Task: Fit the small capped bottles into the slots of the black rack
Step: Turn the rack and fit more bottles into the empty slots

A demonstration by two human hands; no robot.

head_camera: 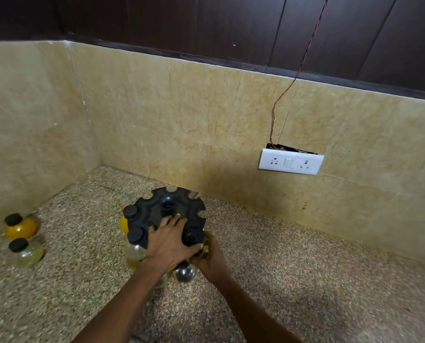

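While my left hand point(168, 240) lies flat with fingers spread on top of the black rack point(165, 214), my right hand point(211, 259) is wrapped around a small bottle point(204, 248) at the rack's near edge, beside its slot. Two capped bottles point(132, 225) already hang in the left slots. Two more, one yellow point(20, 227) and one clear point(27, 253), stand well apart on the speckled counter point(305, 280) to the left.

Both forearms are bare as far as the bottom edge of the view, with no sleeve, watch, bracelet or glove showing, and the left hand point(168, 240) and right hand point(212, 261) carry no rings on the fingers that can be seen, the nails short and plain.
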